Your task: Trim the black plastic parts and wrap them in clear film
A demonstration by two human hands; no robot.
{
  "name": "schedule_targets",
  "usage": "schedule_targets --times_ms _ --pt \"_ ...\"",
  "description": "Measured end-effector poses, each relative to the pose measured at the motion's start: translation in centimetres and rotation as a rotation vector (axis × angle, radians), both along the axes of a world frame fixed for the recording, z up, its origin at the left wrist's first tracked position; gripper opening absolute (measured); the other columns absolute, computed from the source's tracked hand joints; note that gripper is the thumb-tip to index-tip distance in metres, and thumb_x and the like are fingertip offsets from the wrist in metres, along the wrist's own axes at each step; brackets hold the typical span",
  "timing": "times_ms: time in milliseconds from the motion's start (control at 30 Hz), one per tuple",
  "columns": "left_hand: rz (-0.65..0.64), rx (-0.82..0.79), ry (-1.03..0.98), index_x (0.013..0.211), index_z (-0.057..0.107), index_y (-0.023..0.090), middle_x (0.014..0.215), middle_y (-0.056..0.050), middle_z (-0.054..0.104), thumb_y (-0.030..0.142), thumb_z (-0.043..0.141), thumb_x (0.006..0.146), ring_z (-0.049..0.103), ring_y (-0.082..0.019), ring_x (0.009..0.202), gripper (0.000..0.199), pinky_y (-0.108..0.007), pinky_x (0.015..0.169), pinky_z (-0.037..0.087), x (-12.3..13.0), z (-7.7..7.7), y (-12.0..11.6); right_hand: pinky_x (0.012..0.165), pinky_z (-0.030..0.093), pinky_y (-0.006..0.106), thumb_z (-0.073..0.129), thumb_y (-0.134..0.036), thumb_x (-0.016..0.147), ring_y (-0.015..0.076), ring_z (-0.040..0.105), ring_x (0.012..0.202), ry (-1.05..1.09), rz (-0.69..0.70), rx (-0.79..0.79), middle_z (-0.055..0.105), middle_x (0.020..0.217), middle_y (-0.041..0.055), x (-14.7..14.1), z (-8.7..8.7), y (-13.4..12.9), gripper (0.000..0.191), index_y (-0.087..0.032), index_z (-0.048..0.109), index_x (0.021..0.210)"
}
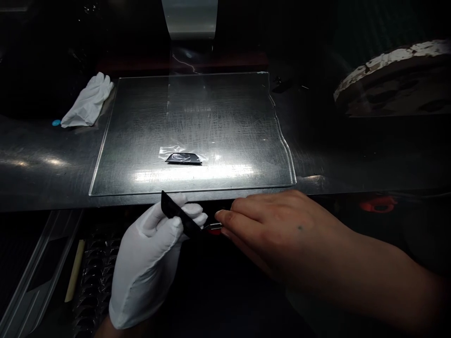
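My left hand (148, 258), in a white glove, grips a dark flat part (179, 216) between thumb and fingers, just in front of the table's edge. My bare right hand (271, 230) pinches a slim metal tool (215, 226), whose thin tip meets the lower right end of the dark part. A second dark part (183, 158) with clear film around it lies on the scratched transparent sheet (225, 126) beyond my hands.
A white glove (88, 101) and a small blue disc (56, 123) lie left of the sheet. Below left are a tray of dark curved pieces (93, 277), a yellowish strip (75, 271) and a metal rail (45, 272). A red object (378, 204) is at the right.
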State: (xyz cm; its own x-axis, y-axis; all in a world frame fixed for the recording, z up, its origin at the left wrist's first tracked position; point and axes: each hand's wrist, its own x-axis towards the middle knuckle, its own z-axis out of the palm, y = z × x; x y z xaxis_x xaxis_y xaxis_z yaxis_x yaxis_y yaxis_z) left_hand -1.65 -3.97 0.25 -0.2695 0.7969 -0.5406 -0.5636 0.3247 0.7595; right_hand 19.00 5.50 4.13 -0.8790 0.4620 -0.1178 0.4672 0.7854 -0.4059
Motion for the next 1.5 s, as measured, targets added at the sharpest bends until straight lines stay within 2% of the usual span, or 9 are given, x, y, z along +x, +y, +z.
schedule_targets --times_ms 167,333,467,567,667,867,1067,1233,1500 --pt "-0.017 -0.036 0.086 0.112 0.079 0.023 0.098 -0.008 0.085 0.029 0.089 0.081 0.081 -0.024 0.094 0.033 -0.026 0.085 0.066 0.1 0.9 0.1 0.065 0.046 0.030 0.051 -0.024 0.110 0.0145 0.062 0.070 0.111 -0.063 -0.121 0.071 0.091 -0.0001 0.6 0.2 -0.2 0.021 -0.021 0.071 0.106" --pt "0.071 -0.052 0.181 0.099 0.081 0.027 0.092 -0.002 0.084 0.029 0.092 0.077 0.081 -0.024 0.091 0.025 -0.028 0.083 0.068 1.2 2.0 0.0 0.070 0.048 0.028 0.052 -0.028 0.110 0.0134 0.065 0.078 0.202 -0.133 -0.267 0.072 0.098 -0.0004 1.3 0.5 -0.3 0.021 -0.024 0.072 0.112" --pt "0.107 0.033 0.207 0.099 0.080 0.027 0.091 -0.002 0.083 0.022 0.089 0.079 0.081 -0.028 0.088 0.022 -0.039 0.083 0.070 1.8 1.8 -0.4 0.074 0.050 0.030 0.053 -0.025 0.109 0.0139 0.064 0.080 0.240 -0.155 -0.213 0.071 0.098 -0.0001 1.5 0.3 -0.3 0.022 -0.024 0.072 0.120" --pt "0.104 0.120 0.266 0.097 0.080 0.030 0.089 0.001 0.083 0.021 0.090 0.077 0.080 -0.025 0.086 0.024 -0.035 0.082 0.069 1.8 1.5 -0.8 0.075 0.050 0.029 0.053 -0.026 0.110 0.0139 0.064 0.084 0.232 -0.150 -0.182 0.071 0.103 0.0006 1.6 0.1 -0.5 0.027 -0.025 0.069 0.131" --pt "0.110 0.130 0.269 0.096 0.081 0.031 0.090 0.002 0.084 0.035 0.095 0.072 0.080 -0.024 0.086 0.028 -0.031 0.080 0.069 1.6 1.4 -1.1 0.078 0.051 0.031 0.052 -0.029 0.110 0.0159 0.063 0.091 0.240 -0.121 -0.159 0.071 0.107 0.0025 1.4 0.0 -0.6 0.031 -0.024 0.066 0.138" --pt "0.092 0.145 0.389 0.092 0.082 0.035 0.089 0.005 0.084 0.040 0.096 0.070 0.080 -0.021 0.087 0.026 -0.029 0.084 0.067 1.5 1.6 -1.5 0.076 0.050 0.031 0.052 -0.029 0.110 0.0158 0.059 0.091 0.222 -0.100 -0.169 0.070 0.104 0.0010 1.1 0.4 -0.6 0.032 -0.025 0.065 0.139" --pt "0.037 0.150 0.390 0.093 0.084 0.033 0.094 -0.001 0.084 0.043 0.094 0.072 0.080 -0.030 0.094 0.025 -0.045 0.091 0.068 1.4 1.4 -2.0 0.069 0.046 0.031 0.051 -0.029 0.111 0.0167 0.056 0.086 0.186 -0.086 -0.148 0.068 0.098 0.0015 0.9 0.5 -0.5 0.027 -0.025 0.069 0.131" --pt "0.039 0.205 0.453 0.096 0.084 0.035 0.092 0.003 0.085 0.033 0.093 0.075 0.080 -0.025 0.093 0.023 -0.034 0.090 0.067 1.4 2.1 -1.9 0.068 0.046 0.031 0.051 -0.030 0.111 0.0182 0.056 0.085 0.173 -0.093 -0.099 0.068 0.097 0.0035 0.7 0.2 -0.5 0.028 -0.025 0.070 0.131" --pt "0.042 0.214 0.459 0.097 0.084 0.034 0.093 0.005 0.085 0.035 0.092 0.076 0.081 -0.021 0.093 0.022 -0.027 0.090 0.066 1.5 2.4 -1.8 0.067 0.047 0.032 0.050 -0.030 0.110 0.0185 0.053 0.082 0.168 -0.081 -0.069 0.067 0.094 0.0020 0.5 0.3 -0.4 0.028 -0.024 0.071 0.128"
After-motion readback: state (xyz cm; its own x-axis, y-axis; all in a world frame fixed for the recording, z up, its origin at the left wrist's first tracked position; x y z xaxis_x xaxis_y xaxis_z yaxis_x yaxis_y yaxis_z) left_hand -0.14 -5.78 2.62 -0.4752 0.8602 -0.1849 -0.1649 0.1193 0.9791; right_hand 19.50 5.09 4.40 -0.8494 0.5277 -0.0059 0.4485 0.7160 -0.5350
